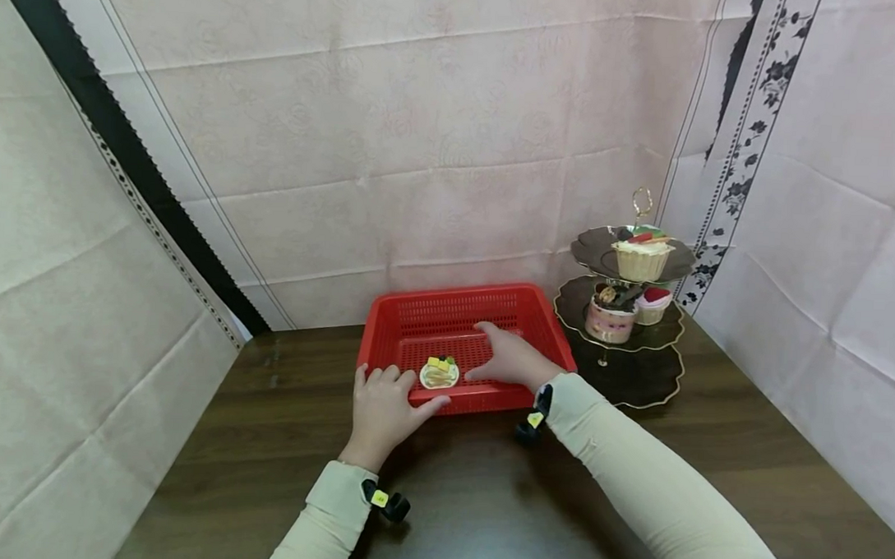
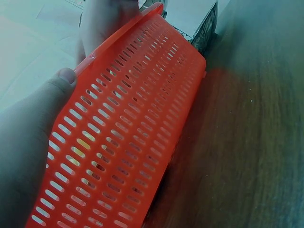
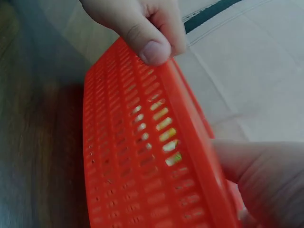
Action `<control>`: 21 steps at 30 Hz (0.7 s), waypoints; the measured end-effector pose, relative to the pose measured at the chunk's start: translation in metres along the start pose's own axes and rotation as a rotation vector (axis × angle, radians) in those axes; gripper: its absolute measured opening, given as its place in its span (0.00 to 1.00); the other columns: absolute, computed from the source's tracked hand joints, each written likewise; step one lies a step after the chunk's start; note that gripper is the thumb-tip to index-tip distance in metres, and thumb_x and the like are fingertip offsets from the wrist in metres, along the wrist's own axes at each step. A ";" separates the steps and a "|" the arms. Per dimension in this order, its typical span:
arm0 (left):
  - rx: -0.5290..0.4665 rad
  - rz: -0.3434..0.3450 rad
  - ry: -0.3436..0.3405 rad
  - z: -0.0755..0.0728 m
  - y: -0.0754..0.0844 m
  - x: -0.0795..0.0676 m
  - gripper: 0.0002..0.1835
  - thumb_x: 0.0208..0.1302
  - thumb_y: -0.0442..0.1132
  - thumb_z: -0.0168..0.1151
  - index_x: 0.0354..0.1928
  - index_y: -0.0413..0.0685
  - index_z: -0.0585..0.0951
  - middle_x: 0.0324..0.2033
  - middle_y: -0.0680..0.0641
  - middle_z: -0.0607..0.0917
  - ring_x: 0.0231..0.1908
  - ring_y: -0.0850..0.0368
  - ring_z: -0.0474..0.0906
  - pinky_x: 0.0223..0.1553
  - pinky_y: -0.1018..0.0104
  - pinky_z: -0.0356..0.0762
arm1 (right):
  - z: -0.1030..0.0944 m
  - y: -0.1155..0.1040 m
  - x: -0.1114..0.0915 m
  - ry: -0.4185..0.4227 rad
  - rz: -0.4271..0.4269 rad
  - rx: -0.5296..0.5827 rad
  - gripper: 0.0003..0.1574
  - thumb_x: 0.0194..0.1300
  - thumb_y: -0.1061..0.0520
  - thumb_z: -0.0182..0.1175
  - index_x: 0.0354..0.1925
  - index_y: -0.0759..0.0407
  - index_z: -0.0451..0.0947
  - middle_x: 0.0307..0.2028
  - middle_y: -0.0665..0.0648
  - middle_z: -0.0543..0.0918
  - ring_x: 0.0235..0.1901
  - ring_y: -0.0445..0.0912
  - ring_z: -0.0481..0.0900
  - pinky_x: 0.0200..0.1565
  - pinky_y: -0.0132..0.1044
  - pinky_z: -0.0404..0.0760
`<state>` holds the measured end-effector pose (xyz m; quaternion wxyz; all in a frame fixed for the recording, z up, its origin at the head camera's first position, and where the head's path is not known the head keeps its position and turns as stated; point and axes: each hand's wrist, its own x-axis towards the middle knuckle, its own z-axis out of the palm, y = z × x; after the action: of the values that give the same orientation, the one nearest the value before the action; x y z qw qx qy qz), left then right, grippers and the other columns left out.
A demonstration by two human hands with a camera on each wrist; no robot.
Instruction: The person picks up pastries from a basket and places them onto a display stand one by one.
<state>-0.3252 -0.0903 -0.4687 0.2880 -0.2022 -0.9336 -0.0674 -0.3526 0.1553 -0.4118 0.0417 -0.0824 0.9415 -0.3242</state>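
Note:
A red plastic basket (image 1: 465,398) with slotted walls stands on the table against the back cloth. Inside it, toward the front, sits a small cupcake (image 1: 439,373) with a pale top, yellow cubes and a bit of green. My left hand (image 1: 387,409) grips the basket's front-left corner, its thumb along the front rim. Over the front right part of the basket my right hand (image 1: 515,357) reaches in, thumb and fingers spread apart, right of the cupcake and holding nothing. Through the slots in the right wrist view, the cupcake (image 3: 166,135) shows in yellow and white patches.
A dark three-tier stand (image 1: 647,377) with gold edges is close at the basket's right. Its top tier bears a fruit-topped cupcake (image 1: 641,260); the middle one bears a pink layered cake (image 1: 610,320) and a red-topped cupcake (image 1: 651,305). Pale cloth walls (image 1: 437,147) enclose the table.

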 end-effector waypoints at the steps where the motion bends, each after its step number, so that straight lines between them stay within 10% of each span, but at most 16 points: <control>1: 0.001 0.001 0.001 0.000 0.000 0.000 0.37 0.55 0.77 0.58 0.42 0.51 0.87 0.39 0.45 0.87 0.41 0.45 0.81 0.63 0.31 0.64 | 0.003 -0.002 0.003 -0.027 -0.001 -0.002 0.60 0.53 0.41 0.77 0.76 0.52 0.58 0.66 0.59 0.75 0.62 0.55 0.75 0.64 0.58 0.72; 11: -0.003 0.019 0.034 0.001 -0.001 -0.001 0.36 0.55 0.77 0.58 0.41 0.51 0.87 0.37 0.46 0.86 0.38 0.46 0.81 0.61 0.31 0.66 | 0.023 -0.022 0.023 -0.196 0.017 -0.043 0.63 0.50 0.38 0.77 0.77 0.49 0.59 0.69 0.58 0.72 0.63 0.53 0.72 0.66 0.58 0.68; 21: -0.002 0.038 0.060 0.005 -0.004 -0.001 0.37 0.56 0.79 0.55 0.37 0.52 0.86 0.33 0.47 0.85 0.36 0.46 0.80 0.60 0.33 0.66 | 0.040 -0.029 0.035 -0.264 -0.017 -0.140 0.44 0.62 0.42 0.70 0.71 0.52 0.68 0.64 0.56 0.77 0.60 0.50 0.74 0.65 0.51 0.70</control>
<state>-0.3288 -0.0925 -0.4733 0.3170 -0.2179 -0.9205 -0.0688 -0.3785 0.1022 -0.4259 0.1565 -0.1348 0.9474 -0.2446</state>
